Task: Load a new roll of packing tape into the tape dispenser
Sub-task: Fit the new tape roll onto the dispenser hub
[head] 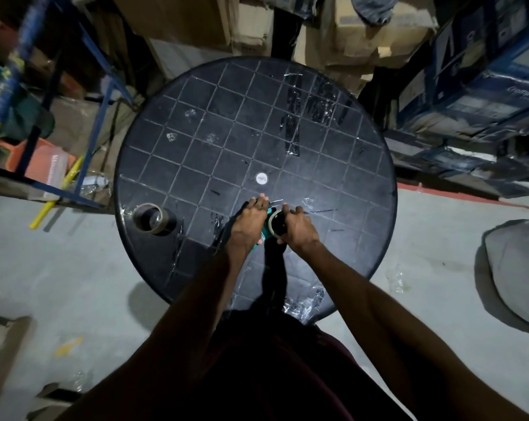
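Observation:
A teal tape dispenser [264, 235] lies near the middle of the round black table [348, 177], mostly hidden under my hands. My left hand [251, 223] grips its body from the left. My right hand [296, 226] holds a roll of tape [276, 222] seated on the dispenser, its dark core facing up. A second roll of brownish tape [150, 218] stands alone at the table's left edge, apart from both hands.
Strips of clear tape [299, 117] stick to the tabletop, and crumpled tape [302, 302] lies at its near edge. A blue metal rack [96, 117] stands left, cardboard boxes [363, 41] behind, blue cartons [475, 86] right. A grey sack [518, 268] sits on the floor.

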{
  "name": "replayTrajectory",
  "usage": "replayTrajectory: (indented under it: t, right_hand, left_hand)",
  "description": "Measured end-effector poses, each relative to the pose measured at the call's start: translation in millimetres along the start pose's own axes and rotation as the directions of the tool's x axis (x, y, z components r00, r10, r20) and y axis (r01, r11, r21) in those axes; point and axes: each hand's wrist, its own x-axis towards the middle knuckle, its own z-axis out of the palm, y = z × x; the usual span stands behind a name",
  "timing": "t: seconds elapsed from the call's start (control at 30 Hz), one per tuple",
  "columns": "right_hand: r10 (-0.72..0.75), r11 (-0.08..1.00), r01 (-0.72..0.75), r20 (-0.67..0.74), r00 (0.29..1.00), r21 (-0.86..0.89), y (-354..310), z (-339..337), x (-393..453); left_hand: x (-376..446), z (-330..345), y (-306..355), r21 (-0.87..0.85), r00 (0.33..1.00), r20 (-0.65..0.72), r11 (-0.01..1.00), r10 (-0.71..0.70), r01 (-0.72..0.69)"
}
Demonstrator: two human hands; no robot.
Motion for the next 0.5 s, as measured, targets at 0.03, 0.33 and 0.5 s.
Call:
replayTrajectory:
  t: [0.03,0.33,0.5]
  right_hand:
    - [0.014,1.0,-0.014,-0.009,1.0,0.017,-1,1,-1]
    - [0.042,0.998,-0.043,0.027,0.999,0.041,9,-1,-5]
    - [-0.089,0.993,0.096,0.091,0.992,-0.068,20,-2,0]
  left_hand:
    - [1,0,0,0.004,1.0,0.005,1.0,0.002,-0.002]
    - [3,-9,-10,-0.04,1.0,0.019,0.999,0.014,-0.013]
    - [11,-3,-8,-0.01,1.0,0.008,1.0,-0.001,0.001]
